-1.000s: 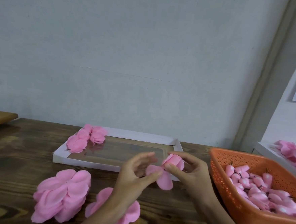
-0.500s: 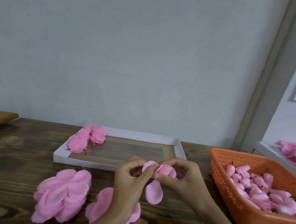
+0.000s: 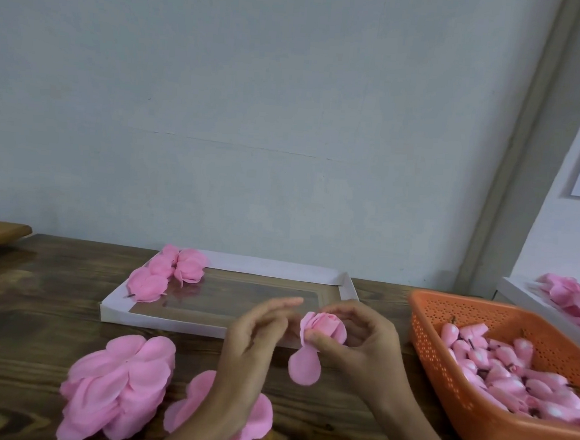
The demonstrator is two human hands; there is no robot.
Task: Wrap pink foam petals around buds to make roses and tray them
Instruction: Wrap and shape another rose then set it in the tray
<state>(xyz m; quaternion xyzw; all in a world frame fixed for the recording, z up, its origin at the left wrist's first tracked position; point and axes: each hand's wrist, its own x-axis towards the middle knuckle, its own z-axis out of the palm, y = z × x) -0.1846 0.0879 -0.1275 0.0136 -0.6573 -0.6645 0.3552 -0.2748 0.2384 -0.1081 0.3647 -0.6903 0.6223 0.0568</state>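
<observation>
Rose [image 3: 324, 327] held over dark wooden table [image 3: 35, 305], pale wall [image 3: 254, 114] behind.

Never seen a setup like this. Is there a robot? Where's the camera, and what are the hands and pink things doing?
No machine here: a person works with bare hands, filmed by one camera worn on the head, looking down at a wooden table. The right hand pinches a half-wrapped rose, one petal hanging loose below; the left hand hovers beside it, fingers relaxed. Petal stacks lie near left, finished roses sit in the white tray, and buds lie in the orange basket.
</observation>
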